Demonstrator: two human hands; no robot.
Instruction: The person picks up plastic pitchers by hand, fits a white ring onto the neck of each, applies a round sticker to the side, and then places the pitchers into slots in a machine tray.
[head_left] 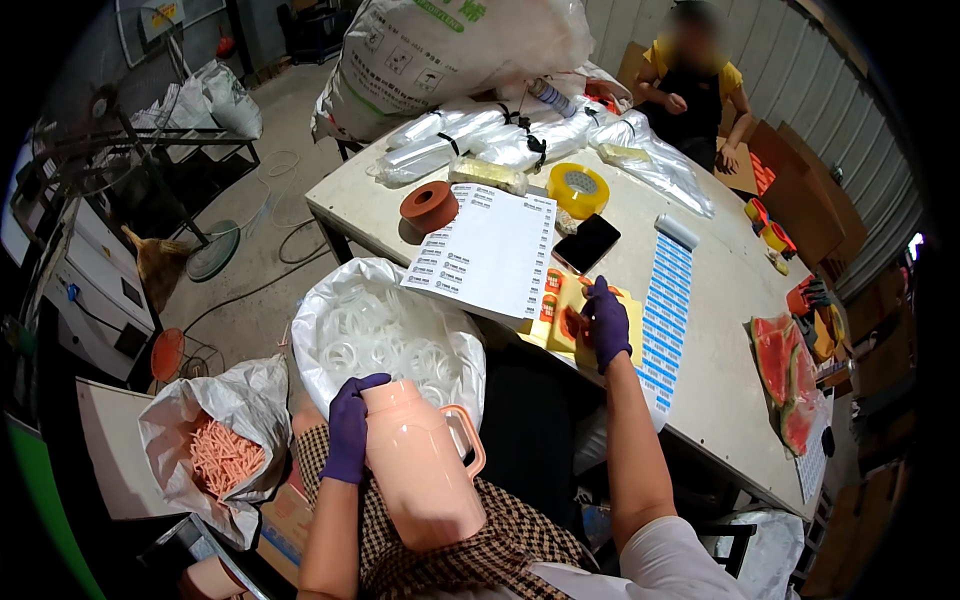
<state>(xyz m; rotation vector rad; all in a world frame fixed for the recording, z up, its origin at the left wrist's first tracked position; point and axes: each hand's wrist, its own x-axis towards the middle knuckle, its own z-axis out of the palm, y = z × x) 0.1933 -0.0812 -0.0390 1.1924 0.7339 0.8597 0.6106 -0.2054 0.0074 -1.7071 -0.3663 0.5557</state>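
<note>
My left hand (349, 428) grips the pink jug (420, 465) on my lap — fingers wrapped around its neck. My right hand (605, 322) presses down, fingers together, on a yellow sticker sheet (632, 335) on the surface (720, 290).

Both hands wear purple gloves. The left hand (349, 428) is curled in a grip low near the lap; the right hand (604, 322) reaches forward, fingers bent down, forearm bare.

Bright, even light, heavy fisheye warp

The pale grey tabletop (700, 290) is evenly lit with soft shadows; the corners go black, straight edges bend near the rim, the middle stays sharp.
</note>
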